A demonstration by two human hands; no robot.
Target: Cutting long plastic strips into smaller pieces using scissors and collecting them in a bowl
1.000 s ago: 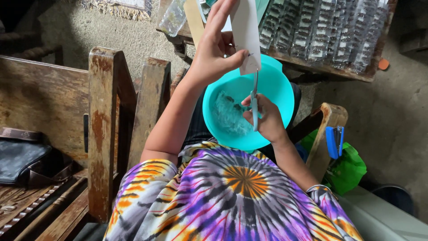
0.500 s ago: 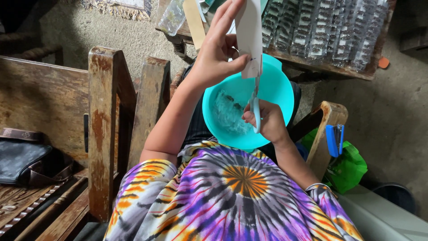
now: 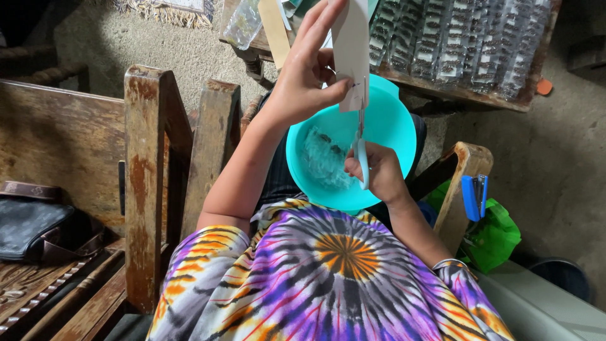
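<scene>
A bright swirly shirt (image 3: 328, 284) is seen closest, at the bottom of the view. Just past it, the right hand (image 3: 379, 173) is curled shut around the handles of a pair of light blue scissors (image 3: 362, 151). The scissors are held pointing up, with the blades at the bottom edge of a white card (image 3: 351, 47). The right arm is bent at the elbow and kept close to the body.

Under both hands, a round teal bowl (image 3: 398, 123) is rested on the lap. Small clear scraps are seen inside it.

Farther up, the left arm is stretched out long. The left hand (image 3: 306, 76) is raised above the bowl. The card is pinched between the thumb and the fingers, and the other fingers are spread out straight.

A blue stapler (image 3: 473, 196) is sat on the wooden chair arm (image 3: 457, 189) at the right. Farthest away, rows of small clear packets (image 3: 461, 44) are laid on a wooden table (image 3: 442, 91).
</scene>
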